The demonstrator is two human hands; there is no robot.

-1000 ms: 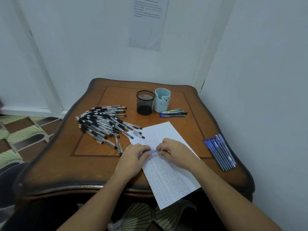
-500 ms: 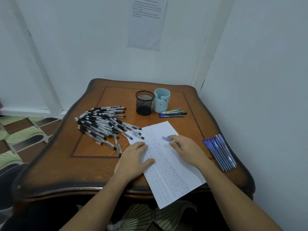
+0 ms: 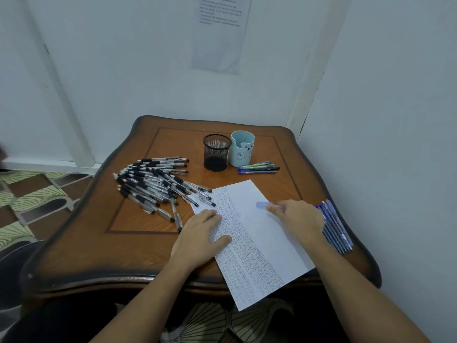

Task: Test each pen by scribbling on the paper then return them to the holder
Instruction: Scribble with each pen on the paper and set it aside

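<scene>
At our right hand (image 3: 300, 219) the fingers (image 3: 275, 208) are drawn together and pinch a blue pen (image 3: 262, 205), which juts out past them to the left, low over the upper, unwritten part of the paper (image 3: 272, 243). The pen is blurred, so we cannot tell whether it touches the sheet. Our left hand (image 3: 200, 235) lies palm down on the paper's left edge, its fingers (image 3: 213, 216) straight and close together, the thumb spread out across the rows of small scribbles; it holds nothing and only presses the sheet flat. The paper lies slanted on the wooden table (image 3: 138, 243), its near corner hanging over the front edge. Just right of our right wrist a row of blue pens (image 3: 337, 231) lies side by side. Left of the sheet a heap of black-grip pens (image 3: 155, 181) lies spread out, some tips reaching the paper's corner. Further back a black mesh holder (image 3: 217, 152) and a light blue bear holder (image 3: 242, 148) stand upright side by side, with a few coloured pens (image 3: 258, 167) lying just in front of the blue one.
</scene>
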